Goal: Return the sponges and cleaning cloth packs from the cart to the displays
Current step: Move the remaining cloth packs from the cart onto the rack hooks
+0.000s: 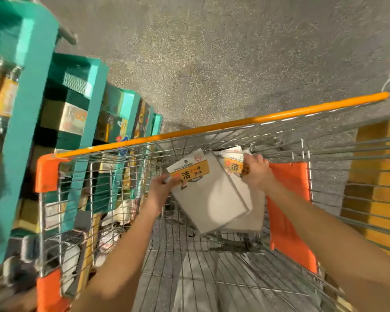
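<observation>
Both my arms reach down into a wire shopping cart (pixel 212 129) with an orange rim. My left hand (pixel 160 190) pinches the upper left corner of a grey cleaning cloth pack (pixel 209 194) with a yellow and white label, held tilted above the cart floor. My right hand (pixel 257 172) grips the top of a second grey cleaning cloth pack (pixel 254 210), which lies partly behind the first. No sponges show inside the cart.
Teal display shelves (pixel 29 93) packed with sponge and cloth goods run along the left side of the cart. An orange flap (pixel 288 206) hangs inside the cart's right end. Yellow wooden boards (pixel 378 183) sit at the right. Speckled grey floor (pixel 212 52) lies ahead.
</observation>
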Motion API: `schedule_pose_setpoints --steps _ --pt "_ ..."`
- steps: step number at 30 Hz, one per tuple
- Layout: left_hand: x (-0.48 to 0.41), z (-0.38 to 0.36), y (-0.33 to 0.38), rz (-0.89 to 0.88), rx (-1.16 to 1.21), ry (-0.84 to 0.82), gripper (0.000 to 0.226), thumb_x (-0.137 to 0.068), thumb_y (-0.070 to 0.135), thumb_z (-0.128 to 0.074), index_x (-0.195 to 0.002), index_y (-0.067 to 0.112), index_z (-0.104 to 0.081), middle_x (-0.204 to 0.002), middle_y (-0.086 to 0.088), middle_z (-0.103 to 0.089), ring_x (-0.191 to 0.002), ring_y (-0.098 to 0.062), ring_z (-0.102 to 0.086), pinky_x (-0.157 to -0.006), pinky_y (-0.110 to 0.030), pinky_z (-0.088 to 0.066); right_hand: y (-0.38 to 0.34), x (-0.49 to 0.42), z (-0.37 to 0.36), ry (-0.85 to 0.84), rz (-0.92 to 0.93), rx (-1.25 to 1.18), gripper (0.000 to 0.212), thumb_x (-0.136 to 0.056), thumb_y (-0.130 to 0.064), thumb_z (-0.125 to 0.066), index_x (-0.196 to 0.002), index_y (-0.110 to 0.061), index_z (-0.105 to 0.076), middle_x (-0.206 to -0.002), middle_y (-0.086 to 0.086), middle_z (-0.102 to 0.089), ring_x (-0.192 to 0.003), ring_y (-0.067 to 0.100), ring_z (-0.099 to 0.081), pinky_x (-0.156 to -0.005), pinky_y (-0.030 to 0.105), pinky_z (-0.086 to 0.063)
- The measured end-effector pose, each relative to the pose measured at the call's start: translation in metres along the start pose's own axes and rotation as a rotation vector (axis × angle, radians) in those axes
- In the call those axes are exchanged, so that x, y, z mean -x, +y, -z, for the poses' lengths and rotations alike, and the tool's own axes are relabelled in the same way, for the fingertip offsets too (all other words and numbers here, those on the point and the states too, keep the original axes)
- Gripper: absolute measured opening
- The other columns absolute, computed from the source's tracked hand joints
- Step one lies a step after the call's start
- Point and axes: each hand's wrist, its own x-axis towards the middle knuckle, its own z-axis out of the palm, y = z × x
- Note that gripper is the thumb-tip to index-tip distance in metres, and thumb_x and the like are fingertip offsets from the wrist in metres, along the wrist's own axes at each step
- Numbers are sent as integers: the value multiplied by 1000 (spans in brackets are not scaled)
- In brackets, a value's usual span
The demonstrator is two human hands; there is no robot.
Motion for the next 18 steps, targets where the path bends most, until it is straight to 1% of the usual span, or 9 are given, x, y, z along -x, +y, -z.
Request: schedule_pose_setpoints --steps 2,4,8,10,12,13,14,16,18 --pt "-1 2 -2 1 7 -25 17 -89 23 -65 -98 9 -66 -101 -10 -71 -95 -25 -68 -88 -39 -55 1 0 1 4 17 82 76 -80 -38 -67 -143 -24 -27 -127 14 -36 -119 37 -36 -96 46 -41" --pt "0 3 -2 -17 38 -58 23 -90 21 -64 -104 2 -66 -104 -13 -71 -97 -27 -67 -89 -40 -54 1 -2 4 -1 23 118 72 -79 -35 -68 -139 -22 -30 -127 15 -35 -119 37 -36 -95 47 -41" --pt "5 9 -4 -52 49 -116 22 -92 20 -61 -102 3 -67 -102 -10 -72 -91 -25 -66 -86 -41 -53 -4 3 8 88 -32 187 55 -78 -14 -70 -124 -9 -39 -124 17 -37 -118 35 -39 -89 41 -43" --pt "9 10 -6 -54 48 -110 14 -92 19 -60 -97 9 -68 -94 -4 -74 -85 -18 -68 -85 -38 -53 -2 13 9 123 -30 177 47 -80 -15 -68 -120 -8 -45 -120 17 -42 -114 35 -44 -86 40 -44" --pt "15 14 -6 -57 65 -88 7 -92 15 -59 -90 14 -65 -78 6 -74 -74 -11 -69 -78 -29 -54 1 27 11 93 -5 138 40 -82 -16 -64 -120 -11 -53 -116 18 -51 -110 36 -51 -84 39 -46" --pt "21 16 -2 -58 68 -71 5 -92 15 -60 -90 13 -65 -73 7 -74 -73 -13 -68 -75 -28 -53 1 36 15 77 -9 93 38 -81 -15 -62 -119 -14 -58 -113 17 -58 -107 35 -56 -84 37 -48" --pt "23 20 0 -55 69 -69 8 -90 17 -62 -94 10 -66 -74 5 -74 -76 -17 -67 -75 -30 -53 3 42 18 70 -24 30 37 -80 -14 -61 -117 -18 -63 -109 16 -64 -103 33 -61 -82 34 -49" --pt "34 27 7 -78 43 -85 19 -89 21 -65 -102 8 -68 -84 -4 -74 -82 -24 -66 -78 -37 -52 1 65 33 68 -40 -89 31 -79 -13 -62 -108 -20 -70 -99 12 -71 -96 29 -66 -77 29 -47" --pt "47 38 18 -113 43 -68 12 -87 19 -67 -95 11 -70 -86 -12 -72 -78 -25 -65 -79 -41 -52 -5 90 50 96 -18 -134 10 -78 -13 -64 -81 -20 -70 -83 10 -69 -88 27 -65 -70 30 -45"
